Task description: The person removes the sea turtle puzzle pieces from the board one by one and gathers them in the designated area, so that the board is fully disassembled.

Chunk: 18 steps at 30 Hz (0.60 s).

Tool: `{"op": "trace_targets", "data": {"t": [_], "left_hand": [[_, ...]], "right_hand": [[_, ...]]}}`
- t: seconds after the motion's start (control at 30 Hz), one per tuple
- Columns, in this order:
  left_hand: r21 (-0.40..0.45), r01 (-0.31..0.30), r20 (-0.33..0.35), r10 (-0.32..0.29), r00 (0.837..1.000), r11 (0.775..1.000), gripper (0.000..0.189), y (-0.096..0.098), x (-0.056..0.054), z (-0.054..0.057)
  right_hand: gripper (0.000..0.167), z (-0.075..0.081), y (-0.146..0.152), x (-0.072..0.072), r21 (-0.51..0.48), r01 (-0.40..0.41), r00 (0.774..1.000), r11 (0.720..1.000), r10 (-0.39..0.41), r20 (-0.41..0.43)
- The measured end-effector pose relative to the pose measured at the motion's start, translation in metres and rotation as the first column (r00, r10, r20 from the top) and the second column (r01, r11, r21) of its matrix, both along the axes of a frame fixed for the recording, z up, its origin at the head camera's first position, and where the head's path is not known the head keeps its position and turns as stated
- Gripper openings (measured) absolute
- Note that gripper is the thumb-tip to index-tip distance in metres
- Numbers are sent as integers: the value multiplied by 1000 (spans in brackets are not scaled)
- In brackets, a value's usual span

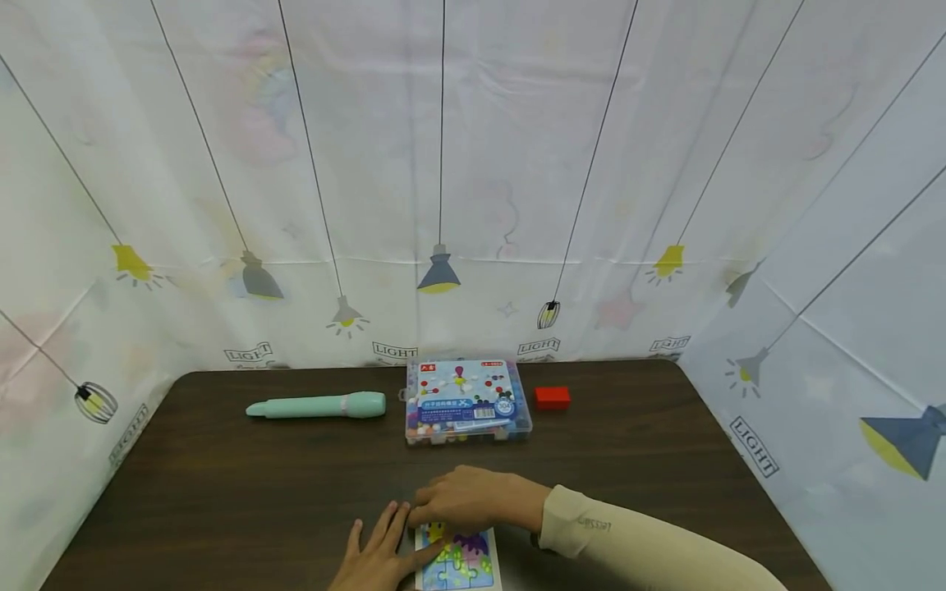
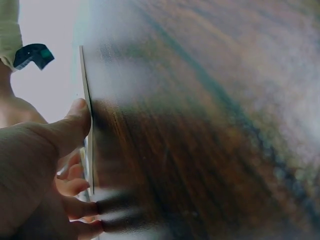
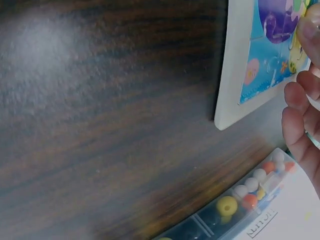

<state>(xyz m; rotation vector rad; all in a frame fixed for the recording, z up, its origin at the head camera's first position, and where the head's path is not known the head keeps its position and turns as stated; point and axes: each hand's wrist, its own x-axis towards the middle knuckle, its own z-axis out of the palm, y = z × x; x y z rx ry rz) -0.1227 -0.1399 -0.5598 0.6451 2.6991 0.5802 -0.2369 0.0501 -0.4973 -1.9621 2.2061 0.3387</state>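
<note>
A small jigsaw puzzle (image 1: 466,566) in a pale frame lies at the table's near edge, with bright cartoon sea creatures on its pieces. My left hand (image 1: 377,554) rests along its left side, fingers spread and fairly straight, thumb reaching over the picture. From the left wrist, the puzzle board (image 2: 86,75) appears edge-on beside my thumb (image 2: 77,120). My right hand (image 1: 469,499) bends over the far left corner and covers it. In the right wrist view its curled fingers (image 3: 295,122) sit at the puzzle's far edge, the uppermost digit touching the picture by a yellow figure.
Behind the puzzle stands a clear plastic case (image 1: 466,402) of colored beads with a printed lid. A mint-green pen-shaped thing (image 1: 318,405) lies to its left, a small red block (image 1: 552,398) to its right. A printed curtain (image 1: 488,164) surrounds the dark wooden table (image 1: 222,492).
</note>
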Motion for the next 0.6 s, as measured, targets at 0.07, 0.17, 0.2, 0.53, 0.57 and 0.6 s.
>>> {"op": "trace_targets", "data": {"t": [0.07,0.17,0.2,0.53,0.57,0.6], "left_hand": [[-6,1,-7,-1,1000,1000,70,0,0,0],[-5,2,-7,-2,1000,1000,68,1,1,-1],[-4,4,-7,-4,1000,1000,68,1,1,-1],[-3,10,-5,-10,1000,1000,59,-2,2,-1],[2,13,-7,-13,1000,1000,60,-2,2,-1],[0,16,-9,-16,1000,1000,61,-2,2,-2]], "right_hand": [[43,0,-1,0,-3,-14,1000,1000,14,-20],[42,-2,-1,-1,2,-23,999,1000,23,-44],[43,-2,0,-2,5,-23,999,1000,23,-48],[43,-5,-1,-4,-14,-49,997,999,48,-66],[42,-4,-1,-4,-14,-45,997,999,44,-63],[42,-5,0,-4,-17,-40,997,999,39,-61]]}}
